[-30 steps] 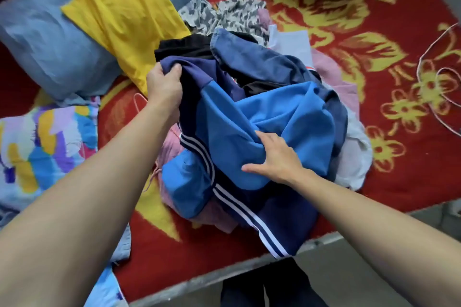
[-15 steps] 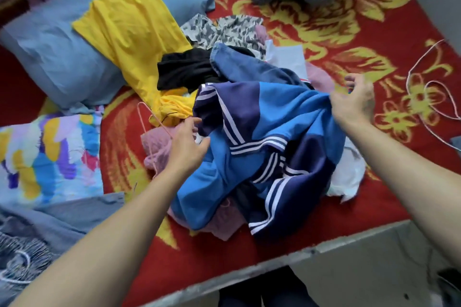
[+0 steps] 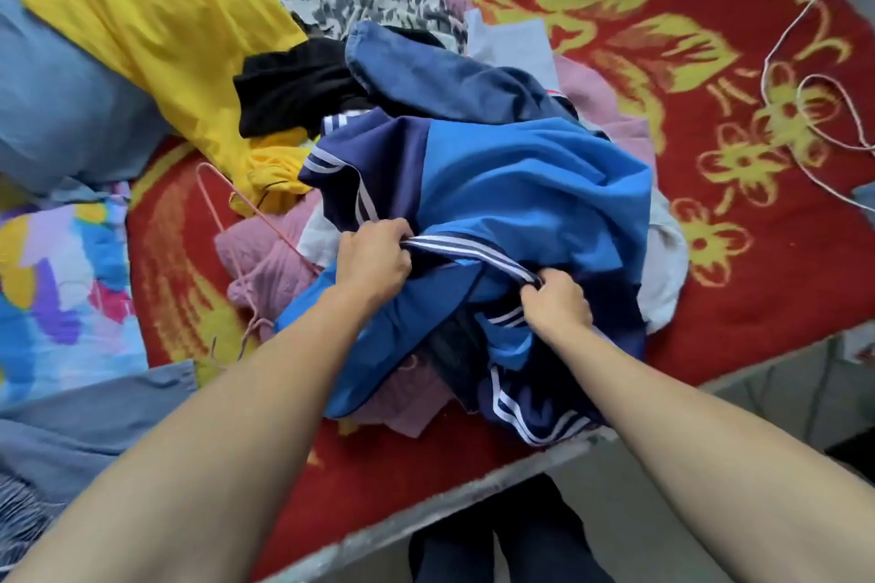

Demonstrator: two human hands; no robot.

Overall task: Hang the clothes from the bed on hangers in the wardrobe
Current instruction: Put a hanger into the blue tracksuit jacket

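A red blanket [image 3: 757, 298] with yellow flowers covers the bed [image 3: 450, 504], whose grey edge runs slantwise below. A blue pillow [image 3: 61, 99] lies upper left (a bright patterned quilt [image 3: 57, 279] below it). Grey floor [image 3: 767, 398] shows lower right.

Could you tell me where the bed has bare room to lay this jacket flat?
Widest bare patch: red blanket between the clothes pile and the white cord. A narrower strip runs along the near bed edge. Left of the pile a pink hanger takes up the gap. The middle is crowded, the blue jacket on top.
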